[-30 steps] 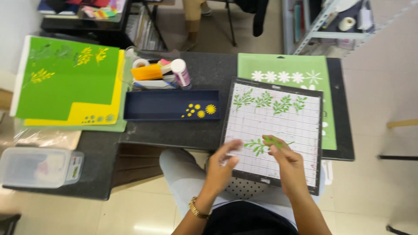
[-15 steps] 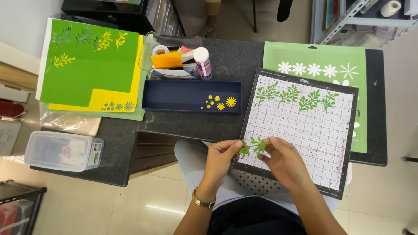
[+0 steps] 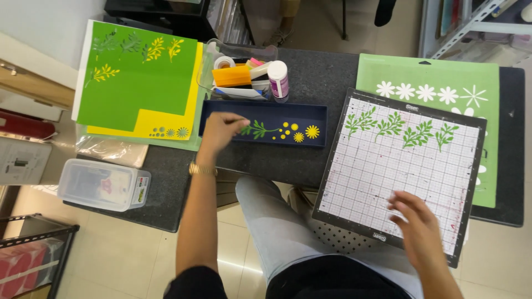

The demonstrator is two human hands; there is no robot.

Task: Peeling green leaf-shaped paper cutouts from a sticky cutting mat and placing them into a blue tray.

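Note:
My left hand (image 3: 220, 130) reaches into a long navy tray (image 3: 320, 114). Its fingertips pinch the left end of a green leaf sprig cutout (image 3: 259, 130) that lies on the tray floor. Small yellow flower cutouts (image 3: 311, 132) sit just right of the sprig. My right hand (image 3: 420, 226) hovers with fingers spread over the near part of a gridded cutting mat (image 3: 388, 182) and holds nothing. Several more green leaf sprigs (image 3: 392, 125) stick along the mat's far edge.
A green mat with white flower cutouts (image 3: 426, 72) lies behind the gridded mat. Green and yellow sheets (image 3: 138, 94) with cut-out shapes lie at the left. A clear bin of supplies with a glue bottle (image 3: 279, 80) stands behind the tray. A clear lidded box (image 3: 102, 185) sits at the table's near-left corner.
Both hands were peeling a green sprig off the mat's near edge. My left hand has since carried it left into the navy tray, while my right hand stayed over the mat.

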